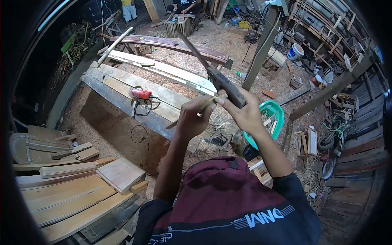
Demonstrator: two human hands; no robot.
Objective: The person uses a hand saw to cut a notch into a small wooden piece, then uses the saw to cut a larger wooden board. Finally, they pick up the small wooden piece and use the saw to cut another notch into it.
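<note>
My left hand [194, 117] is closed round a thin wooden stick [173, 124], one end of which sticks out below the fist. The stick's other end meets the fingertips of my right hand [246, 117]. That hand also grips a long, dark knife [223, 83] by its thick handle end, near the palm. The narrow blade points up and away to the left. Both hands are held close together in front of my chest, above the end of the plank bench [163, 107].
A red power tool [141, 94] with a black cord lies on the bench. To the right stands a green basin [279, 110] holding wood offcuts. Boards [67, 190] are stacked at lower left. A post [261, 49] rises ahead; a seated person [184, 6] is at the back.
</note>
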